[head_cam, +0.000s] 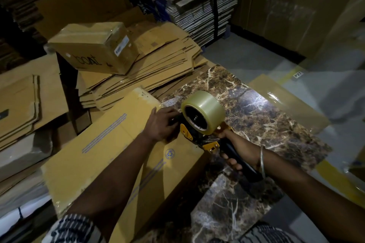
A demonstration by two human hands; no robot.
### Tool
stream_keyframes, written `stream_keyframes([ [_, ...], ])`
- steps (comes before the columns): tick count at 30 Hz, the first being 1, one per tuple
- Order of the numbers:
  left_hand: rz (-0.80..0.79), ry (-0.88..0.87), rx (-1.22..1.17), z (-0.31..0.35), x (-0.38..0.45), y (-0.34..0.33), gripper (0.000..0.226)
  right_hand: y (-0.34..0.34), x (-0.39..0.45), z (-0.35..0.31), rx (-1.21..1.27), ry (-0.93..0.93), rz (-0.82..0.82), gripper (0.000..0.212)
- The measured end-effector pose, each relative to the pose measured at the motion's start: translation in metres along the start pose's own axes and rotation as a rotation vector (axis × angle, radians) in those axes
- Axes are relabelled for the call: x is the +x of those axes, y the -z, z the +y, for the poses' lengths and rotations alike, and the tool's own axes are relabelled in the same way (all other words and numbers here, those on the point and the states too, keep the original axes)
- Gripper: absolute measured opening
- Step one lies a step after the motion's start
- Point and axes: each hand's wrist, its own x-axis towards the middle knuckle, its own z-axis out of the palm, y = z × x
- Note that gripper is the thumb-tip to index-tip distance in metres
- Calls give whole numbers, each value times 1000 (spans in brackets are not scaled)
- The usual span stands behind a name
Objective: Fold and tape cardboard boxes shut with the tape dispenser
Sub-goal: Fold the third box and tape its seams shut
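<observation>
Right hand [240,153] wrapped round black handle of tape dispenser [203,124]; one clear roll [203,111] mounted, front edge down on box [110,154]. Left hand [161,124] flat on box top beside dispenser head, fingers fairly straight, tips hidden behind it. One box underhand, lying on marble table [266,124], near end cut off by arms. One sealed box [94,46] atop stack of flats [158,69], count unclear. Contents of both boxes unseen. Background stacks dim.
</observation>
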Motion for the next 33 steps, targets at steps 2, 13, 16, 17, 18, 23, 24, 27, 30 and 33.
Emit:
stream_keyframes([
  [2, -18, 6, 32, 0, 2, -1, 60, -1, 2, -3, 5, -5, -6, 56],
  [13, 10, 242, -17, -24, 4, 9, 36, -8, 22, -43, -114, -64, 11, 55],
  [16, -7, 230, 17, -28, 5, 9, 25, -2, 19, -34, -87, -42, 14, 57],
  [17, -21, 225, 25, -28, 4, 9, 26, 2, 16, -29, -79, -25, 16, 57],
  [18, -32, 216, 34, -28, 4, 9, 30, 6, 13, -22, -62, -4, 17, 56],
  [23, 12, 207, 36, -27, 2, 6, 41, 17, -1, 7, -28, 54, -3, 53],
  [24, 13, 204, 46, -25, 2, 5, 38, 17, -1, 9, -30, 52, 1, 53],
  [27, 68, 49, 154, -11, 4, -3, 30, 18, 0, 7, -47, 55, -10, 56],
  [30, 147, -162, 75, -1, 3, -14, 25, 19, 3, 10, -35, 48, -11, 57],
  [33, 74, 14, -49, 2, -7, -20, 50, 18, 8, 15, -30, 56, -33, 57],
])
